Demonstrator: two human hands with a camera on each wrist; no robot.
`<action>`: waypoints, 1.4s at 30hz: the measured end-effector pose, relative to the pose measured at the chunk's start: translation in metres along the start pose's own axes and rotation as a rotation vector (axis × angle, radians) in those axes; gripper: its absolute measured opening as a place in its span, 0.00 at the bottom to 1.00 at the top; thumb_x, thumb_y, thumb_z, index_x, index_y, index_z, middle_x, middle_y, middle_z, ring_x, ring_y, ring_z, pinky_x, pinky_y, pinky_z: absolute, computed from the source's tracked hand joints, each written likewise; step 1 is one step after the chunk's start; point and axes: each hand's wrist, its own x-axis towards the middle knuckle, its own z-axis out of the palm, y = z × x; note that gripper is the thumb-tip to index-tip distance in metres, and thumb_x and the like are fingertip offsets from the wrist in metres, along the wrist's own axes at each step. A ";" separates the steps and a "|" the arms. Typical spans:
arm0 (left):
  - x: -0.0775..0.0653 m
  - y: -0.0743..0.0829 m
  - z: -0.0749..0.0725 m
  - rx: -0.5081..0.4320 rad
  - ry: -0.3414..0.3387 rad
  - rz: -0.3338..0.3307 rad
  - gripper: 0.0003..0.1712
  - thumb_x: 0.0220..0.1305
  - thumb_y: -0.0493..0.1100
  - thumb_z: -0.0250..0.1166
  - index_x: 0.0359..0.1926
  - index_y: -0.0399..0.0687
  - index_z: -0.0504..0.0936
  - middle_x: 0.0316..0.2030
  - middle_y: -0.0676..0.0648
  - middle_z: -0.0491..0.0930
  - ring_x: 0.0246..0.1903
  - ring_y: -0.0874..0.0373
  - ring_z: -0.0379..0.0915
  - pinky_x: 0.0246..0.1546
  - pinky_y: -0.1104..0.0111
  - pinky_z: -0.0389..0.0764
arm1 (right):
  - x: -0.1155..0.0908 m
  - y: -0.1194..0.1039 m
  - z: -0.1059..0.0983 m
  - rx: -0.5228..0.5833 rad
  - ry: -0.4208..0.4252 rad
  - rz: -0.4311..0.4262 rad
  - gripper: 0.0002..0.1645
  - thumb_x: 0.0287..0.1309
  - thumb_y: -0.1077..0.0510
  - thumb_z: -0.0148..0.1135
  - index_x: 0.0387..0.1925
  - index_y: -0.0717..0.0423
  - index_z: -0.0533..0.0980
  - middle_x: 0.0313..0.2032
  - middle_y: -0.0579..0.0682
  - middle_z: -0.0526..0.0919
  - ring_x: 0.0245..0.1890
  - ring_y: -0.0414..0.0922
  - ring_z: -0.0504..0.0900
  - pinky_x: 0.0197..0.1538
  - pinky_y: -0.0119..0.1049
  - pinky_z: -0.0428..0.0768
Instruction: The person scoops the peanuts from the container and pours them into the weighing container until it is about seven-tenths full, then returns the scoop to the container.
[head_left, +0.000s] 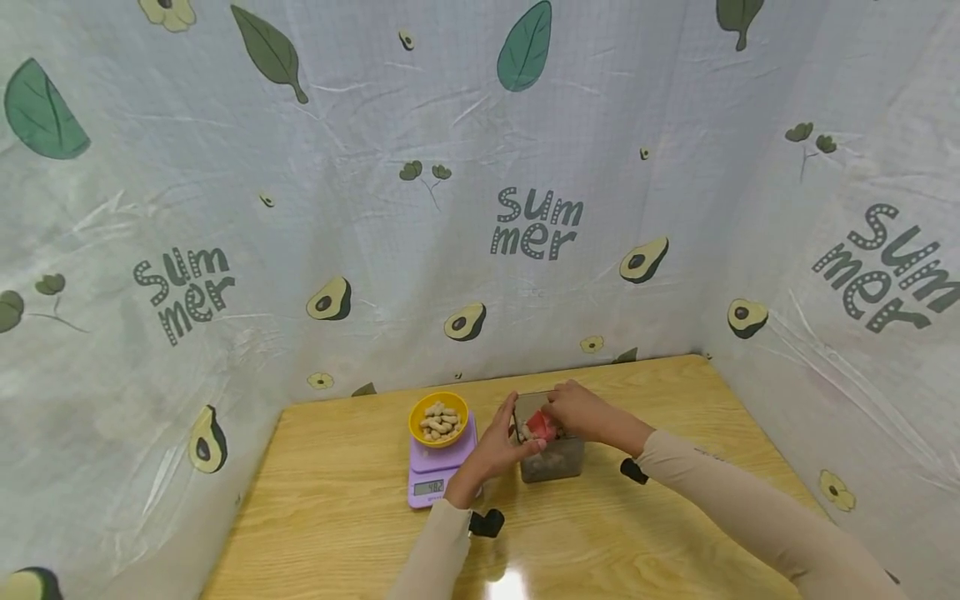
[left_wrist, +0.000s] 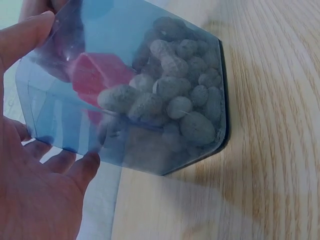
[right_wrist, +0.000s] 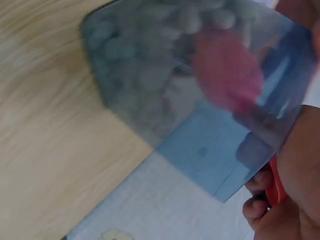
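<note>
A see-through grey plastic container [head_left: 552, 465] stands on the table with unshelled peanuts [left_wrist: 172, 95] in its lower part. My left hand [head_left: 495, 450] grips its left side at the rim, thumb along the near wall and fingers on the left wall. Inside the container is a red scoop [head_left: 542, 425], its head against the peanuts. My right hand [head_left: 588, 410] reaches over the far right rim and holds the scoop by its red handle [right_wrist: 276, 186]. Through the wall in the left wrist view, the scoop's head [left_wrist: 100, 75] lies beside the peanuts.
Left of the container, a purple kitchen scale [head_left: 426, 460] carries a yellow bowl [head_left: 414, 427] with peanuts [head_left: 440, 422] in it. Its lit display [head_left: 429, 487] faces me. The wooden table [head_left: 330, 500] meets a printed cloth [head_left: 525, 292] at the back and sides.
</note>
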 end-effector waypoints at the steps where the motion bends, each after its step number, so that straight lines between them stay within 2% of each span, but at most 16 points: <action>1: 0.000 0.000 -0.001 0.002 0.001 -0.004 0.63 0.56 0.68 0.67 0.79 0.54 0.39 0.79 0.43 0.40 0.75 0.44 0.51 0.70 0.53 0.65 | 0.002 -0.001 0.000 -0.020 0.002 -0.002 0.07 0.51 0.54 0.74 0.32 0.50 0.83 0.28 0.46 0.82 0.31 0.45 0.78 0.33 0.40 0.74; 8: 0.001 -0.001 -0.002 0.033 0.005 -0.021 0.63 0.57 0.68 0.67 0.79 0.53 0.39 0.79 0.42 0.42 0.75 0.44 0.51 0.69 0.52 0.66 | 0.002 -0.002 -0.003 0.025 0.013 0.062 0.06 0.50 0.56 0.74 0.31 0.49 0.84 0.27 0.45 0.82 0.28 0.45 0.77 0.31 0.38 0.67; 12: 0.000 -0.001 -0.002 0.035 0.005 -0.027 0.63 0.57 0.68 0.66 0.79 0.53 0.39 0.79 0.42 0.42 0.75 0.43 0.52 0.70 0.52 0.65 | 0.002 -0.004 0.001 0.038 0.017 0.087 0.08 0.49 0.56 0.74 0.33 0.50 0.84 0.28 0.46 0.82 0.30 0.45 0.77 0.32 0.38 0.68; 17: -0.002 -0.003 -0.004 0.010 0.011 -0.019 0.63 0.56 0.68 0.67 0.79 0.55 0.38 0.79 0.44 0.41 0.76 0.45 0.49 0.71 0.53 0.64 | 0.000 -0.002 -0.001 0.154 0.033 0.071 0.04 0.55 0.58 0.70 0.35 0.52 0.84 0.30 0.46 0.83 0.32 0.46 0.79 0.37 0.42 0.74; 24: -0.006 -0.002 -0.005 0.026 -0.019 -0.040 0.64 0.55 0.72 0.64 0.79 0.58 0.36 0.79 0.45 0.38 0.74 0.41 0.52 0.71 0.49 0.63 | -0.011 0.004 0.001 0.287 0.064 0.163 0.08 0.66 0.55 0.60 0.41 0.53 0.82 0.35 0.48 0.85 0.37 0.47 0.81 0.44 0.49 0.78; 28: -0.008 0.000 -0.004 0.038 -0.027 -0.050 0.64 0.55 0.74 0.63 0.79 0.59 0.36 0.79 0.45 0.37 0.74 0.40 0.53 0.70 0.47 0.63 | -0.010 -0.001 0.001 0.275 0.056 0.215 0.11 0.68 0.54 0.57 0.44 0.54 0.81 0.39 0.50 0.85 0.39 0.49 0.81 0.44 0.49 0.77; 31: -0.007 0.000 -0.004 0.040 -0.026 -0.048 0.64 0.55 0.74 0.63 0.79 0.59 0.36 0.79 0.45 0.37 0.73 0.40 0.54 0.70 0.47 0.64 | -0.008 -0.004 0.000 0.249 0.059 0.208 0.11 0.66 0.53 0.59 0.44 0.54 0.81 0.39 0.49 0.85 0.38 0.49 0.80 0.42 0.47 0.76; 35: -0.007 -0.001 -0.003 0.032 -0.028 -0.053 0.65 0.54 0.75 0.63 0.79 0.58 0.35 0.79 0.45 0.36 0.74 0.42 0.53 0.71 0.50 0.63 | -0.011 -0.001 0.002 0.275 0.115 0.205 0.11 0.66 0.54 0.59 0.44 0.55 0.81 0.37 0.50 0.85 0.37 0.49 0.81 0.44 0.49 0.77; 42: -0.008 0.000 -0.004 0.038 -0.020 -0.064 0.66 0.55 0.72 0.64 0.79 0.53 0.36 0.79 0.45 0.36 0.76 0.44 0.48 0.72 0.51 0.61 | -0.021 0.006 0.013 0.368 0.194 0.292 0.13 0.67 0.54 0.58 0.48 0.53 0.80 0.41 0.50 0.85 0.42 0.50 0.82 0.49 0.52 0.78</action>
